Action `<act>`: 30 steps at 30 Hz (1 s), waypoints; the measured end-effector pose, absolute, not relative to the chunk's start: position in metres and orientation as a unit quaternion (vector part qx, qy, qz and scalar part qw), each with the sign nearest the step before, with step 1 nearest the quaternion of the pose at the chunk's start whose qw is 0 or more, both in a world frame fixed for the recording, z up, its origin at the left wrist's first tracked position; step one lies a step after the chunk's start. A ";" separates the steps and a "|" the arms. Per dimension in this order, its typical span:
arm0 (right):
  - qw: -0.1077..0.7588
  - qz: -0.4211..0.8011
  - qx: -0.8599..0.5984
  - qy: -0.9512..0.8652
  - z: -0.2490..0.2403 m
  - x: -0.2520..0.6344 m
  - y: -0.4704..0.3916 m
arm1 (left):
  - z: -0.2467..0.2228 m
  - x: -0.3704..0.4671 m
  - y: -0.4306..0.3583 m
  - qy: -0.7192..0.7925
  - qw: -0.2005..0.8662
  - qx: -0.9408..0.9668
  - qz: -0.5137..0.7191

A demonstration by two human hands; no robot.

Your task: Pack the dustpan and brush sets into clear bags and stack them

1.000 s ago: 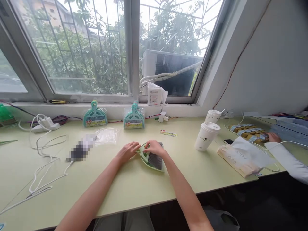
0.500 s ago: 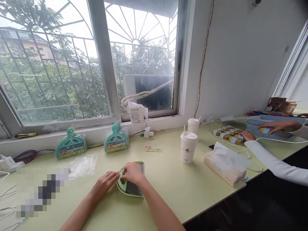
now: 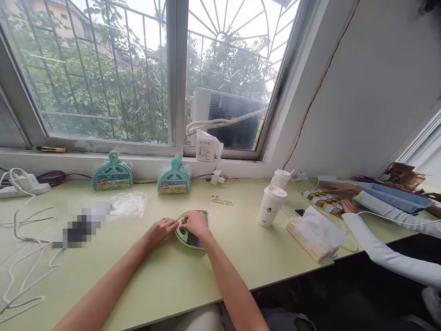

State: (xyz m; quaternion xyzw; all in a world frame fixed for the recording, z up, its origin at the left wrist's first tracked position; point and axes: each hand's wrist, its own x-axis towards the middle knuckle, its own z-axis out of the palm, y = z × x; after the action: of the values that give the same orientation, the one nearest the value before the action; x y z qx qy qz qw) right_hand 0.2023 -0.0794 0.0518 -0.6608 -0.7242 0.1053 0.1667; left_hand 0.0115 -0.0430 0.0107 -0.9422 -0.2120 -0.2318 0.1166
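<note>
A small green dustpan (image 3: pixel 186 246) lies on the table in front of me, with a grey-bristled hand brush (image 3: pixel 193 240) set in it. At the dustpan's handle end, my left hand (image 3: pixel 161 231) is closed around the handle, which is mostly hidden. From the right, my right hand (image 3: pixel 195 223) reaches over the pan, fingers bent and closed on the brush's green top. Beyond the hands lies a printed label strip (image 3: pixel 223 201). Left of them is a clear plastic bag (image 3: pixel 129 204).
Two bagged teal dustpan sets (image 3: pixel 113 172) (image 3: pixel 174 177) stand by the window sill. Right are white cups (image 3: pixel 272 207) and a tissue pack (image 3: pixel 315 234). Farther right, a co-worker's hands touch yellow packed items (image 3: pixel 322 200) near a blue box (image 3: pixel 396 197). White cables (image 3: pixel 25 285) lie left.
The view has tilted down and shifted, so things sit higher in the picture. Both my hands remain at the dustpan and brush. The co-worker's far hand has moved from the blue box to the yellow items.
</note>
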 end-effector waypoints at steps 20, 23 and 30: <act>0.293 0.140 -0.743 -0.584 0.055 0.187 -0.056 | 0.017 0.038 -0.046 -0.395 -0.274 -0.713 -0.510; 0.345 0.114 -0.758 -0.541 0.051 0.178 -0.048 | 0.010 0.047 -0.041 -0.369 -0.583 -0.608 -0.392; 0.391 0.064 -0.722 -0.567 0.033 0.211 -0.046 | 0.009 0.029 -0.030 -0.384 -0.651 -0.481 -0.444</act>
State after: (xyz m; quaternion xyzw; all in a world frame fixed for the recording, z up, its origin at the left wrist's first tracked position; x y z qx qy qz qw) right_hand 0.2108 -0.0461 0.0325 -0.7222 -0.5670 0.0644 0.3909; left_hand 0.0292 -0.0300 0.0089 -0.4811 -0.3843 -0.4444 -0.6507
